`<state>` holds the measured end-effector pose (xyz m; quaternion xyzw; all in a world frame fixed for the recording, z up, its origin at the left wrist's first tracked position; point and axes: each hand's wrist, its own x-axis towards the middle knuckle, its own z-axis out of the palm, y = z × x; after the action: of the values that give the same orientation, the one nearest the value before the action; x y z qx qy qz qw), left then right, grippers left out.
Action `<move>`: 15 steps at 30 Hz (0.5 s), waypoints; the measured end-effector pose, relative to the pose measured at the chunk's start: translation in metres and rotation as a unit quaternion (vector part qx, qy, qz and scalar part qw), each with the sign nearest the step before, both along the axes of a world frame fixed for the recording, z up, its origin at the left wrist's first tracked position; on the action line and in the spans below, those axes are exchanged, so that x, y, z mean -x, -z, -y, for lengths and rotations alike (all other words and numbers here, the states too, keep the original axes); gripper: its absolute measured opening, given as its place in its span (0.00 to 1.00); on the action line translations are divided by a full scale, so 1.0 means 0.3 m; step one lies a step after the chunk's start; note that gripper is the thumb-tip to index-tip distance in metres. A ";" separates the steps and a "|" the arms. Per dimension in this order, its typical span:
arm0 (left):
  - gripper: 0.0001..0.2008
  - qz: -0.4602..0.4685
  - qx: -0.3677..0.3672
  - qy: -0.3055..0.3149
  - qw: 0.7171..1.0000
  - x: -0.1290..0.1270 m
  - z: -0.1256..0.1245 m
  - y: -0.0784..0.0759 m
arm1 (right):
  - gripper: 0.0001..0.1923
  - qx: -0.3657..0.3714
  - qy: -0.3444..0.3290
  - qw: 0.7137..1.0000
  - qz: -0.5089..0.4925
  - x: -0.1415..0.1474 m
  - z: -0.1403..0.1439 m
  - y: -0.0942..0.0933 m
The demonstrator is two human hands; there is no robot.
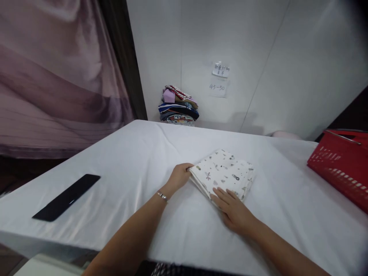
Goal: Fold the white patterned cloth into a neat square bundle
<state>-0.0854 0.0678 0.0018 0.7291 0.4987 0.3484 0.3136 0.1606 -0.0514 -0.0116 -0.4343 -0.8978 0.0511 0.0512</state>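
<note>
A folded white cloth (221, 172) with small printed figures lies on the white-covered table (120, 165). Its layers show along the near left edge. My left hand (179, 175) is closed on the cloth's left corner, thumb on top and the other fingers partly hidden. Flat on the near edge of the same cloth rests my right hand (231, 209), its fingers stretched out and slightly spread.
A long black flat object (67, 197) lies on the table at left. At the right edge stands a red plastic basket (342, 165). Behind the table a stack of folded clothes (178, 105) leans near the wall, with paper notes (219, 78) above. A pink curtain (57, 76) hangs at left.
</note>
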 end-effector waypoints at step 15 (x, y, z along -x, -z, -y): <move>0.22 -0.213 -0.205 0.131 0.946 -0.056 0.094 -0.024 | 0.33 0.096 0.046 0.988 -0.116 0.009 -0.111 -0.189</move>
<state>-0.0687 0.0396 0.0089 0.8940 0.3714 0.2354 0.0867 0.1578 -0.0182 0.0450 -0.4693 -0.8558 0.1843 0.1155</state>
